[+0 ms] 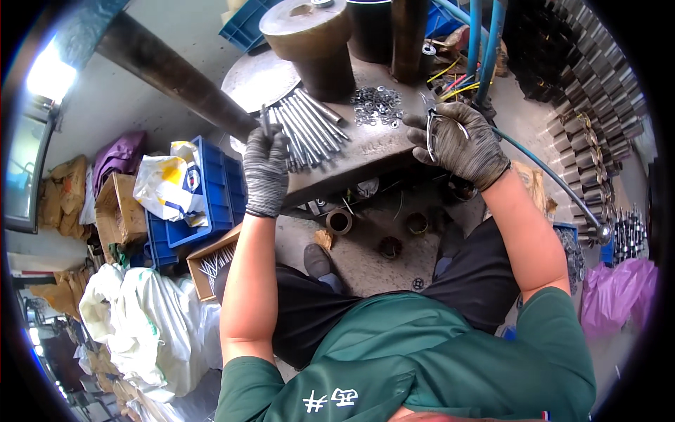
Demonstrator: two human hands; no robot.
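My left hand, in a grey striped work glove, is closed around an upright metal rod, whose tip sticks out above the fingers. The glove hides the rest of the rod. Right of it, a row of similar shiny metal shafts lies on the metal worktable. In my gloved right hand is a pair of slim-nosed pliers, jaws pointing away from me and handles against the palm. Between the hands, beyond the table's near edge, small metal rings are spread in a loose pile.
A heavy stepped metal cylinder and a round plate stand at the back. A thick bar slants in from upper left. Blue bins and a box of shafts stand left; stacked metal cylinders stand right.
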